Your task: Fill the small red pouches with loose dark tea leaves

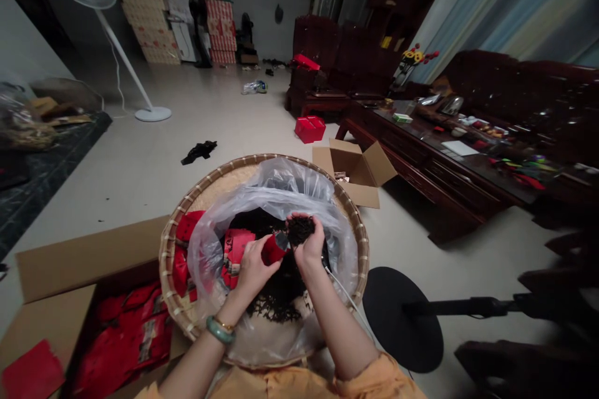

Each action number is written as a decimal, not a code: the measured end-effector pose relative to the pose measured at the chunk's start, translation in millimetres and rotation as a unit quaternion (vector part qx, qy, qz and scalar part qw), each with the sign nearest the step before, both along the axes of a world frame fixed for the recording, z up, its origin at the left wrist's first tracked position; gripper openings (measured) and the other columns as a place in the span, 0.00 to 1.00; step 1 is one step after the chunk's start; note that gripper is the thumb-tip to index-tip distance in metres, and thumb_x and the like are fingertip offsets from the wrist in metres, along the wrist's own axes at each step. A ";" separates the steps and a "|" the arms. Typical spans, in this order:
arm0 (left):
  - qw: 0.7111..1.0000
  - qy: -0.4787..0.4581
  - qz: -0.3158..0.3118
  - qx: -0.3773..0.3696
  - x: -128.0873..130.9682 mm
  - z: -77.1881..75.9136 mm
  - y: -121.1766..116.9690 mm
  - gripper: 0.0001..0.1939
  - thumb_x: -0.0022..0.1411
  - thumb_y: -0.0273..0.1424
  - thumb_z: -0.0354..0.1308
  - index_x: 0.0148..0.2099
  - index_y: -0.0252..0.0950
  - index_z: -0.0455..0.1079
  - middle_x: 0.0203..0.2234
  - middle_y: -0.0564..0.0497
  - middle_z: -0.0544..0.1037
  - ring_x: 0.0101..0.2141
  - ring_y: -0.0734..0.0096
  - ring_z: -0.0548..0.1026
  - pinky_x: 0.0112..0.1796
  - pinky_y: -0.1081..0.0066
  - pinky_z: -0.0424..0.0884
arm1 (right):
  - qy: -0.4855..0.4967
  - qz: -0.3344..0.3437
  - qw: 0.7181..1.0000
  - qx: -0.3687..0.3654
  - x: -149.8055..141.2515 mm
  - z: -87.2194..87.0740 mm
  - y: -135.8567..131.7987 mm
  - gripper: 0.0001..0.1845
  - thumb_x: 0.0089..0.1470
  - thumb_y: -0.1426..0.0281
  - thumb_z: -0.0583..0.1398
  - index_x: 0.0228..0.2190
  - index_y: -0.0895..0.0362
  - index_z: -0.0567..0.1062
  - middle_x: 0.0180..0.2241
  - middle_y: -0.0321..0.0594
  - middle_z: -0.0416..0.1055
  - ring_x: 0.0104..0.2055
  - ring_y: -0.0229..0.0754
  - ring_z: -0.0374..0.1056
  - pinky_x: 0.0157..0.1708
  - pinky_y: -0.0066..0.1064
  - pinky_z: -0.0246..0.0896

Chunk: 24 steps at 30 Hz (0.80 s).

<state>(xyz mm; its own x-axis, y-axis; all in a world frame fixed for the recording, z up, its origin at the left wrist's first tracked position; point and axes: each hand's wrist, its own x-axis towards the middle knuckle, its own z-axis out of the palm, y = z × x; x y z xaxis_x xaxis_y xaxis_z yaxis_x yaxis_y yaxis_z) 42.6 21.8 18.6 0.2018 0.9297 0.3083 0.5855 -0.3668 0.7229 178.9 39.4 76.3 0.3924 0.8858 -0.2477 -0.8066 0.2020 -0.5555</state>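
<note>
My left hand (255, 269) grips a small red packet (272, 252) whose dark, silvery mouth faces right. Close beside that mouth, my right hand (309, 248) is cupped palm up around a heap of dark dried leaves (299, 229) that look like tea. Both hands are above a clear plastic bag (274, 190) spread inside a round woven basket (169, 224). More dark leaves (276, 307) lie in the bag. A stack of flat red packets (233, 252) rests on them, left of my left hand.
A carton (51, 255) full of red packets (126, 336) stands at the lower left. An open cardboard box (369, 165) and a red box (309, 129) lie beyond the basket. A black round stand base (397, 318) is close at right, near a dark wooden table (421, 162).
</note>
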 end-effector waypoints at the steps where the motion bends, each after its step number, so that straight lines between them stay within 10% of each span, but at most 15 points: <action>1: 1.000 -0.005 0.000 -0.007 2.3 -0.6 -0.4 0.28 0.47 0.31 0.62 0.52 0.38 0.64 0.41 0.46 0.73 0.44 0.57 0.70 0.44 0.57 0.68 | -0.024 -0.011 1.000 0.010 -3.4 2.6 0.1 0.13 0.51 0.62 0.53 0.25 0.56 0.72 0.26 0.35 0.75 0.31 0.41 0.72 0.40 0.37 0.66; 14: 0.999 -0.013 0.023 -0.037 5.6 -4.9 1.0 0.28 0.47 0.35 0.62 0.52 0.37 0.64 0.37 0.47 0.73 0.35 0.62 0.72 0.35 0.64 0.71 | -0.252 0.035 0.966 0.051 -7.8 1.5 -10.0 0.23 0.56 0.55 0.49 0.30 0.58 0.76 0.30 0.39 0.74 0.37 0.42 0.68 0.44 0.35 0.59; 24: 0.999 -0.032 0.031 -0.021 6.9 -10.0 2.2 0.28 0.48 0.34 0.62 0.53 0.35 0.63 0.41 0.44 0.74 0.42 0.60 0.72 0.38 0.62 0.72 | -0.181 0.093 0.975 0.092 -9.7 20.1 -22.6 0.24 0.53 0.51 0.53 0.29 0.57 0.77 0.31 0.40 0.75 0.39 0.45 0.70 0.49 0.40 0.59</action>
